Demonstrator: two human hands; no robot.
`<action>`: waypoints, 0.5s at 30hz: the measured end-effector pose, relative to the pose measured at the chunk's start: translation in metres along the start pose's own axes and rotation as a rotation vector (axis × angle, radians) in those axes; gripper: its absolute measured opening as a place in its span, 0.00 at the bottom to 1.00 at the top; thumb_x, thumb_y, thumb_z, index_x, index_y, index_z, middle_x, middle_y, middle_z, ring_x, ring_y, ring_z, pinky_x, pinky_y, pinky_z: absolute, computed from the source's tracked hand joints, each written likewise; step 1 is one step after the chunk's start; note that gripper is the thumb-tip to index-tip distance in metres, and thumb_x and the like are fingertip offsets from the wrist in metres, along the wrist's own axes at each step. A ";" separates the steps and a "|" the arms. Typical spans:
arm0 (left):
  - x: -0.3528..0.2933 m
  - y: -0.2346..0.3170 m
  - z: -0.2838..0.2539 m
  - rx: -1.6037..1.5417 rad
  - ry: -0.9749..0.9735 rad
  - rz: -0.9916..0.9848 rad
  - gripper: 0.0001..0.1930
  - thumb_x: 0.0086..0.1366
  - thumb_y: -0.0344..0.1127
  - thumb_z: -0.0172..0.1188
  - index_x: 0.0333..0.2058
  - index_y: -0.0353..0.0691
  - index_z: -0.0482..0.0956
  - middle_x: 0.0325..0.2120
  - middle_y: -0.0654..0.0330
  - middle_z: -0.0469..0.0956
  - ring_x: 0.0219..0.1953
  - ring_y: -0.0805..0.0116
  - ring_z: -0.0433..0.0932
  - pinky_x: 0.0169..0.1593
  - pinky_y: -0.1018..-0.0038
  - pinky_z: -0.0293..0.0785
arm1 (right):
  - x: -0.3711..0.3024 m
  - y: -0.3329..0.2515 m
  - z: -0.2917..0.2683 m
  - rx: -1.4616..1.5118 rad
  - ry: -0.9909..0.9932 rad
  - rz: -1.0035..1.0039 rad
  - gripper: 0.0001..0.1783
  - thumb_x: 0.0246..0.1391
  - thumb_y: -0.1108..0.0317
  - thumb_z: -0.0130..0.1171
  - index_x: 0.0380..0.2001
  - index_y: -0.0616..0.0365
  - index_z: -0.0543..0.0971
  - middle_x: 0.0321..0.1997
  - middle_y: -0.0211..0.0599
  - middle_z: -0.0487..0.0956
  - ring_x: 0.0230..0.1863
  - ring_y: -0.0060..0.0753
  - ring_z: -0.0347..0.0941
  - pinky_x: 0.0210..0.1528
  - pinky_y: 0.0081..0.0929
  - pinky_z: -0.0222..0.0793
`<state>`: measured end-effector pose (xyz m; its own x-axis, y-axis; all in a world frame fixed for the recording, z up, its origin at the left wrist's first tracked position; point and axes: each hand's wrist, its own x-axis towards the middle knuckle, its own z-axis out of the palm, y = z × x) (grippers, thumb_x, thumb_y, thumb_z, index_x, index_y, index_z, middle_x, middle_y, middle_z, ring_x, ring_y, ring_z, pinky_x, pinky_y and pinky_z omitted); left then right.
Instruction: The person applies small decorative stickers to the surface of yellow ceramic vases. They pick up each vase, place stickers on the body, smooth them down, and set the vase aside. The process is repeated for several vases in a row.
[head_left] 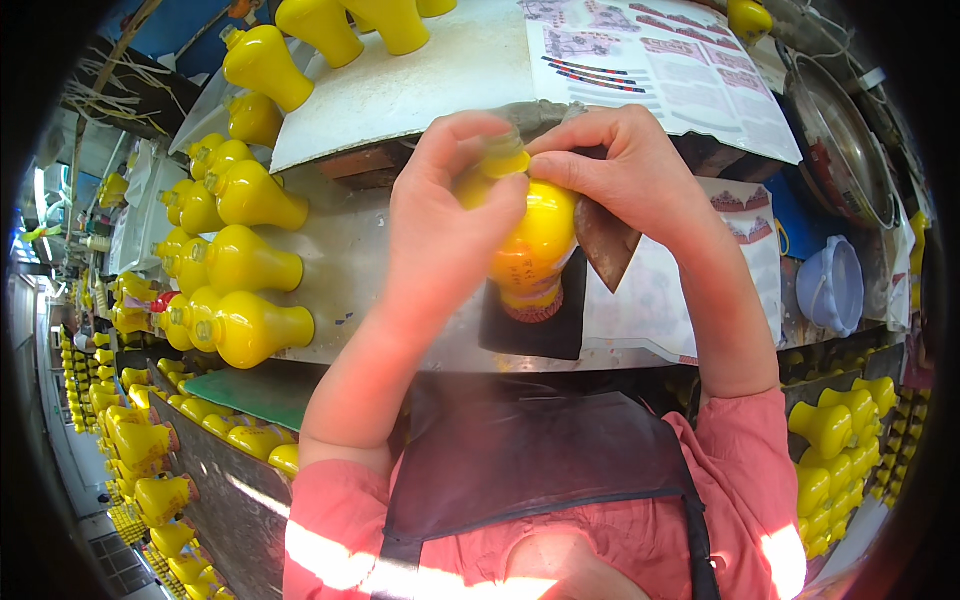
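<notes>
A glossy yellow bottle-shaped vase (535,235) is in front of me, its narrow neck away from me and its patterned foot over a black pad (556,330). My left hand (455,195) is closed around the neck, with thumb and fingers on either side; its fingertips are smeared by motion. At the other side of the neck, my right hand (620,165) pinches with thumb and forefinger. A brown flat pointed piece (607,245) sticks out beneath my right hand, seemingly held in the curled fingers. What lies between the fingertips at the neck is hidden.
Rows of yellow vases (255,265) lie along the left. Printed pattern sheets (650,70) cover a raised white board (440,85); another sheet (640,310) lies right of the pad. A grey cloth (535,118) sits behind my hands. A lilac basin (830,285) stands at right.
</notes>
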<state>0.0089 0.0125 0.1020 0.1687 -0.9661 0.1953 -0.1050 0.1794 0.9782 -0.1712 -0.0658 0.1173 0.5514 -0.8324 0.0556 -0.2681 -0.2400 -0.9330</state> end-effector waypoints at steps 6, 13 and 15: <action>0.000 -0.005 0.009 0.005 0.076 0.005 0.18 0.60 0.25 0.65 0.50 0.39 0.76 0.40 0.60 0.82 0.44 0.74 0.79 0.51 0.74 0.76 | -0.006 0.001 0.002 -0.090 0.031 -0.053 0.14 0.60 0.64 0.65 0.40 0.66 0.87 0.33 0.34 0.85 0.35 0.20 0.79 0.40 0.22 0.75; 0.004 0.000 -0.006 -0.158 -0.103 -0.076 0.18 0.68 0.26 0.62 0.56 0.39 0.75 0.46 0.57 0.82 0.48 0.74 0.79 0.55 0.76 0.76 | -0.011 0.001 -0.001 -0.022 0.038 -0.006 0.16 0.63 0.61 0.63 0.43 0.66 0.86 0.36 0.37 0.85 0.37 0.21 0.79 0.41 0.23 0.75; 0.005 0.002 -0.010 -0.277 -0.115 -0.119 0.16 0.71 0.29 0.62 0.56 0.39 0.76 0.46 0.59 0.82 0.47 0.75 0.79 0.55 0.77 0.75 | -0.014 -0.002 0.003 -0.009 0.088 0.035 0.18 0.61 0.60 0.65 0.42 0.66 0.86 0.36 0.37 0.85 0.37 0.23 0.80 0.41 0.24 0.75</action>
<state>0.0190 0.0098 0.1055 0.0507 -0.9951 0.0848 0.1822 0.0927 0.9789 -0.1759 -0.0525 0.1172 0.4703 -0.8809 0.0539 -0.2936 -0.2138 -0.9317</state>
